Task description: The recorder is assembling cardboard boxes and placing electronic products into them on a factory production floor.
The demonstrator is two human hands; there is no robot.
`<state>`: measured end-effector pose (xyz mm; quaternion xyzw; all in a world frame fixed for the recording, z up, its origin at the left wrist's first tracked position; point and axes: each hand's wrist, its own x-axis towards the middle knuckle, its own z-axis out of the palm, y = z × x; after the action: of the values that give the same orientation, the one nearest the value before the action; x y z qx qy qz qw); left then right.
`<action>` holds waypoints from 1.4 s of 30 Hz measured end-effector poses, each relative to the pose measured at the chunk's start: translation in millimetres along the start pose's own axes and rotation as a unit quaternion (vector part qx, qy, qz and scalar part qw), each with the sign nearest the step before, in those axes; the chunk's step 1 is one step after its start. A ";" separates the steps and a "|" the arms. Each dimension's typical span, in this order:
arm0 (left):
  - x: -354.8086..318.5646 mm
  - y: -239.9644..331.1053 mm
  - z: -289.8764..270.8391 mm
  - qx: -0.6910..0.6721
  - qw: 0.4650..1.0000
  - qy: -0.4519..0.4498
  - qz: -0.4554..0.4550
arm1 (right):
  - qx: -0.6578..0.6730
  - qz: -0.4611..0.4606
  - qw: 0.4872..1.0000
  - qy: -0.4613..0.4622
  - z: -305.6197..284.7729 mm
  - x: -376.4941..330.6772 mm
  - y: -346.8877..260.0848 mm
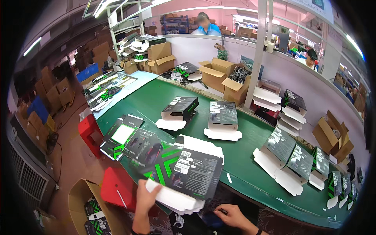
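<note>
Held carton: I am seeing one flattened black cardboard carton with green chevrons and white flaps (199, 170), tilting over the near edge of the smooth green tabletop (246, 164); I cannot tell how many layers it is holding.
Left hand (147, 197): one, bare; its thumb and fingers are clamping on the carton's lower-left white flap.
Right hand (232, 216): one, bare; its fingers are curling together below the table edge, right of the carton; I cannot tell whether they are gripping something dark.
Formed cartons: two black printed cartons with open white flaps (223, 115) are sitting mid-table; three similar cartons (299, 162) are grouping at the right.
Stools: two red plastic stools (117, 190) are standing by the table's left end.
Edges: the near edge is running diagonally under the held carton toward the lower right.
Open room: green surface is stretching between the held carton and the group of three; another green stretch is lying behind the mid-table pair, reaching the pale blue-white sheet (147, 77).
</note>
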<state>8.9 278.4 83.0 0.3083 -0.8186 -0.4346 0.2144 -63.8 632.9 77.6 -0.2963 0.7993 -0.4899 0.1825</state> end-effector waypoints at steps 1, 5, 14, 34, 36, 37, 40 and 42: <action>-9.6 -3.5 4.5 0.008 1.000 0.000 -0.001 | -0.004 0.000 1.000 0.014 -5.5 1.3 -0.6; -20.2 7.9 9.7 0.014 1.000 0.010 -0.006 | 0.032 0.024 0.997 0.065 -23.5 9.4 2.3; 23.3 98.1 -1.7 0.224 0.936 0.118 0.246 | 0.089 0.089 0.989 0.076 -24.1 29.9 10.7; 67.0 193.8 2.6 0.336 0.829 0.107 0.434 | 0.042 -0.015 0.996 0.080 -87.3 -21.4 -3.3; 29.3 217.4 -26.1 0.288 0.835 0.062 0.465 | 0.036 -0.073 0.989 0.123 -89.7 -45.4 -9.2; 8.0 219.3 -36.5 0.275 0.839 0.063 0.466 | 0.027 -0.112 0.985 0.129 -95.3 -58.0 -8.3; -61.1 229.7 -40.3 0.289 0.811 -0.026 0.509 | -0.028 -0.232 0.960 0.156 -115.6 -89.4 -24.0; -97.7 219.9 -17.5 0.266 0.793 -0.163 0.524 | -0.057 -0.289 0.942 0.160 -124.3 -105.2 -32.2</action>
<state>19.9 430.8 269.8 -0.1977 -0.9610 -0.0646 0.1823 -46.9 774.3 162.8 -0.4419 0.7248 -0.5161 -0.1141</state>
